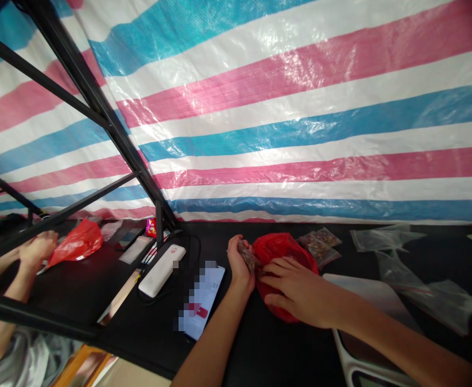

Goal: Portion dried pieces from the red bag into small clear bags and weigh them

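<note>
Red bag, striped walls, black table

So the backdrop here is a shiny plastic sheet (300,118) in blue, white and pink stripes, with a black metal frame (118,145) cutting across the left side. The tabletop (268,355) is plain black. A white power bank-looking block (162,271) and a lit phone (209,293), partly pixelated, lie left of the person's arms. A silver-topped device (364,285) sits partly under the right forearm, with thin clear bags (384,239) spread beyond it. Past the frame, a co-worker's hands (38,250) are by another red bag (78,242).

Now the main thing: a crinkly, bright red plastic bag (288,243), slumped open on the table between and under the person's hands. The left hand (239,269) has its fingers curled around a small clear bag (246,257) of brownish bits, right at the red bag's edge. The right hand (290,285) lies over the red bag, fingers close together; can't tell if they're pinching anything. Filled clear packets (320,244) lie just behind, full of similar brown bits.
</note>
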Motion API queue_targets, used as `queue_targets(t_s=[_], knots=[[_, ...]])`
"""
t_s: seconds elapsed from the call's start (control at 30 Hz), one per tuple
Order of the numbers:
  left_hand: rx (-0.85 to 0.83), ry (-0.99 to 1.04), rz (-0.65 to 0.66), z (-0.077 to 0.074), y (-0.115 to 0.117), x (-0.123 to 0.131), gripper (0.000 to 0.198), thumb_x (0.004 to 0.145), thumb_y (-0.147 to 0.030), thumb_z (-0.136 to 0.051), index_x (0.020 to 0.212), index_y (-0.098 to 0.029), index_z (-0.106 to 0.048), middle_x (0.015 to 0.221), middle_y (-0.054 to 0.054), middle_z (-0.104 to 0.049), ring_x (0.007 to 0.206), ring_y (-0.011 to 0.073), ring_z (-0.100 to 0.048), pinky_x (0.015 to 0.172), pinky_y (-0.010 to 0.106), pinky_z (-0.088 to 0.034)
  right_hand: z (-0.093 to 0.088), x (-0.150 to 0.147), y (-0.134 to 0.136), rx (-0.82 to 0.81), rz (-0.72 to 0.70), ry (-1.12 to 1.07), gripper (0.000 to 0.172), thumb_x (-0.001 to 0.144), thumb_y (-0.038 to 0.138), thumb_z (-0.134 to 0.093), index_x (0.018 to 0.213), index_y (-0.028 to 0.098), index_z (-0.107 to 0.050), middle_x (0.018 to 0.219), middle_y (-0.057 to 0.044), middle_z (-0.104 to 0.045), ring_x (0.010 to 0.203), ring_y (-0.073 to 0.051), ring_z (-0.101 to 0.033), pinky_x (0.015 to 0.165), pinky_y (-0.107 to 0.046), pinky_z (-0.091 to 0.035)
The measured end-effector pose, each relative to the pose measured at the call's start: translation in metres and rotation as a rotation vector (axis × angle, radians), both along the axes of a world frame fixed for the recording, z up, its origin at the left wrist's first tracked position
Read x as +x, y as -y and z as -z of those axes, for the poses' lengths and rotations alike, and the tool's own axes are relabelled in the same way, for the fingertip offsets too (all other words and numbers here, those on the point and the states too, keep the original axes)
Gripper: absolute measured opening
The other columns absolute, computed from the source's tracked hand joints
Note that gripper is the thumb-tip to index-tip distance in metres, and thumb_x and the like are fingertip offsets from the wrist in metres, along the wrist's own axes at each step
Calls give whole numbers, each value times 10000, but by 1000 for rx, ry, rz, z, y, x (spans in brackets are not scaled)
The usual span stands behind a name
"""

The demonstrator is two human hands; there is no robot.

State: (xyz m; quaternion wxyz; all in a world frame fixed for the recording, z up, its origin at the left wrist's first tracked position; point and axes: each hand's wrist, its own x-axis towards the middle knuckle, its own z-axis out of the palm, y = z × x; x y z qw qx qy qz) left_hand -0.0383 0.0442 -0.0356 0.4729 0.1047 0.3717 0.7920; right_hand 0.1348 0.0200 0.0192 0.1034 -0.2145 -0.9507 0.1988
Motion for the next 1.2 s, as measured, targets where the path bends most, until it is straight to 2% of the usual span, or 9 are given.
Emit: queue_targets(t_s=[0.27,0.4,0.6,0.93,1.07,1.2], knots=[[17,71,9,1,-1,0,285,718,-356,-731,895,-211,-561,612,-70,-502,485,88,-471,486,188,-359,-12,-3,4,-21,-9,-32,307,1055,432,-565,1226,242,-737,1261,-77,-705,1225,-283,-582,1122,-482,-399],[17,87,29,2,-2,0,277,725,-356,-727,896,-212,-564,615,-68,-507,476,90,-471,477,187,-357,-6,-7,9,-19,-12,-29,283,1043,426,-590,1185,240,-748,1238,-76,-712,1223,-286,-587,1114,-481,-407],[24,92,23,1,-3,-1,274,718,-355,-723,893,-212,-569,611,-63,-516,482,93,-473,466,184,-346,1,-9,7,11,-5,8,283,1047,403,-580,1220,253,-745,1253,-85,-707,1243,-308,-582,1115,-523,-412],[11,103,37,3,-3,0,308,692,-355,-745,897,-212,-566,608,-69,-514,479,92,-475,472,191,-341,8,-15,14,61,39,29,324,998,404,-659,1247,208,-731,1279,-114,-701,1245,-334,-591,1130,-546,-416],[16,90,35,3,-3,-2,318,691,-377,-743,887,-213,-555,609,-70,-512,483,91,-477,488,196,-352,-1,-7,7,17,31,0,378,1006,408,-642,1323,211,-702,1334,-117,-697,1257,-325,-594,1140,-529,-408],[21,38,10,1,-3,-3,311,719,-409,-725,887,-214,-549,603,-72,-499,480,98,-466,486,208,-338,-21,14,-10,21,38,-40,402,1035,444,-587,1347,224,-711,1404,-116,-675,1309,-318,-573,1161,-509,-384]])
